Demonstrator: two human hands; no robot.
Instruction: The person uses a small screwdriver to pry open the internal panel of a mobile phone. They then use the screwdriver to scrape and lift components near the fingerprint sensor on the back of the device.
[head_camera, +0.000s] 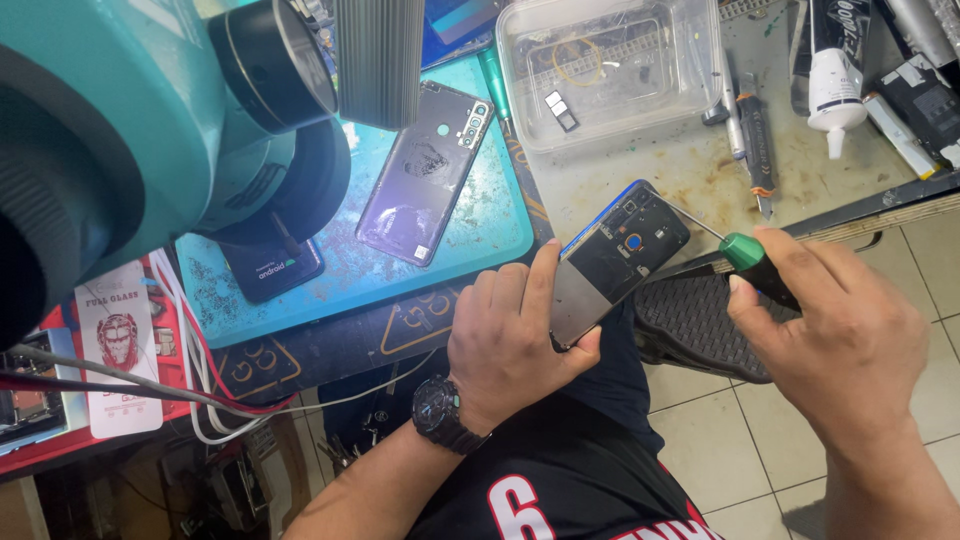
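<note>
Risk looks like tip slip: the screwdriver (752, 262) shaft comes in at a shallow slant to the opened phone (618, 262), so if the tip cams out it could skate across the exposed board near the top edge and gouge a part or strip the screw head. Second risk is grip: the phone is held in mid-air off the worktop (690, 170), unsupported, so a push from the driver could twist it loose. Left hand (510, 345) is closed round the phone's lower end, thumb along one long side, fingers wrapped behind. Right hand (850, 335) is closed on the green handle of the screwdriver, tip touching the phone's upper corner. Phone sits between the two hands, tilted, upper end pointing away from the left hand and toward the driver tip. Purple back cover (425, 172) lies on the teal mat (490, 215), well beyond the left hand. Clear plastic tray (610, 70) sits further off, past the phone.
</note>
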